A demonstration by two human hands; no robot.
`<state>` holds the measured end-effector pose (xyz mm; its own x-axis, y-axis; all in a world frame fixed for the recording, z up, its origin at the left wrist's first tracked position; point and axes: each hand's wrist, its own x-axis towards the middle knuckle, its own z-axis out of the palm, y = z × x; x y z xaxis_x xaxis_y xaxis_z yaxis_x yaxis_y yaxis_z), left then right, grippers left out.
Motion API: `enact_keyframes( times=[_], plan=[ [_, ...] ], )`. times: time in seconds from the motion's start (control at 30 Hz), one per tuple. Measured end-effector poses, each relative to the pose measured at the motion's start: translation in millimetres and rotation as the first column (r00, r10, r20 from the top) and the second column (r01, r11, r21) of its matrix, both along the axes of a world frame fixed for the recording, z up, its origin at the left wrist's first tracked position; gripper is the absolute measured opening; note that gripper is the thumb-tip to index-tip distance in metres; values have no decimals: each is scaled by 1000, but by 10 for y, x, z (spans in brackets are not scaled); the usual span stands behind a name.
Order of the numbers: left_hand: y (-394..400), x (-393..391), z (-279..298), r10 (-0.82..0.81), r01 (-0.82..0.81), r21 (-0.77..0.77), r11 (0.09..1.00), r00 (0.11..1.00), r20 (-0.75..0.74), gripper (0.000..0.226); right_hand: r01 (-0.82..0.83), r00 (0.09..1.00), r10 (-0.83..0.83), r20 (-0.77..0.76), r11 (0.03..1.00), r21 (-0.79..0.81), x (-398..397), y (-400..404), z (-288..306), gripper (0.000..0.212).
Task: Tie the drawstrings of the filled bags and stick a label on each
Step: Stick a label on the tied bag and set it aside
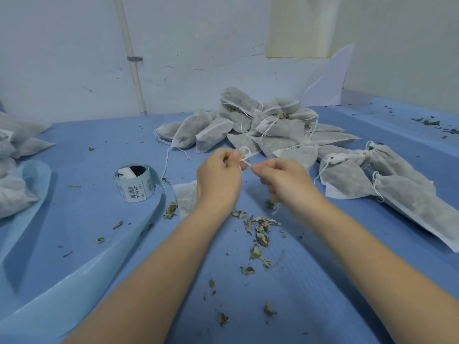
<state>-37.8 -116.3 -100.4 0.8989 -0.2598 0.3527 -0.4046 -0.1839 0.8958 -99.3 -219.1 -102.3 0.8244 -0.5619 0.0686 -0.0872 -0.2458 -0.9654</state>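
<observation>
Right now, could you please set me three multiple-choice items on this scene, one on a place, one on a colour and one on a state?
1. Where does the label roll stand?
A. to the left of the left hand
B. on top of the bag pile
C. behind the right hand

2. What colour is the table cover?
A. red
B. blue
C. black

3. What are the two hands doing?
A. lying flat on the table
B. peeling a label
C. pinching a white string between them

Answers:
1. A, the roll stands on the cover left of the left hand.
2. B, the cover is blue all over.
3. C, both hands' fingertips pinch the looped string.
</observation>
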Motion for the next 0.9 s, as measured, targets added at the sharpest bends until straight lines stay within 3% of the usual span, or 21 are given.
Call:
enact_keyframes(
  times=[0.07, 0.2, 0.27, 0.33, 0.47, 0.53, 0.67, 0.8, 0.9],
  plan=[
    [16, 3, -3, -52, 52, -21, 998, 999, -11, 29, -64, 998, 62, 21, 991, 115, -12, -44, 0, 22],
    [46, -12, -27, -157, 157, 10, 988, 988, 4, 35, -78, 997, 75, 27, 985, 153, -22, -73, 62, 14],
    [63, -29, -27, -184, 180, 87, 980, 982, 48, 35, -79, 997, 76, 21, 978, 195, -35, -106, 105, 22],
    [64, -58, -34, -166, 139, 190, 972, 977, 137, 28, -97, 995, 90, 38, 956, 277, -52, -149, 129, 34],
    [14, -93, -50, -50, -29, 258, 966, 954, 296, 22, -143, 989, 118, 94, 931, 336, -83, -157, 130, 12],
    [1, -84, -75, -3, -90, 268, 959, 944, 329, 23, -159, 984, 123, 130, 935, 317, -91, -137, 110, 22],
    [11, -96, -108, 22, -88, 216, 972, 957, 291, 22, -89, 989, 77, 124, 992, 91, -100, -53, 54, 15],
    [5, -101, -103, 40, -86, 178, 980, 969, 245, 23, -62, 986, 30, 164, 979, 196, -62, -36, 24, 13],
    [2, -101, -98, 38, -87, 190, 978, 968, 247, 24, -203, 971, 141, 195, 914, 351, -65, -19, 18, 12]
  ],
)
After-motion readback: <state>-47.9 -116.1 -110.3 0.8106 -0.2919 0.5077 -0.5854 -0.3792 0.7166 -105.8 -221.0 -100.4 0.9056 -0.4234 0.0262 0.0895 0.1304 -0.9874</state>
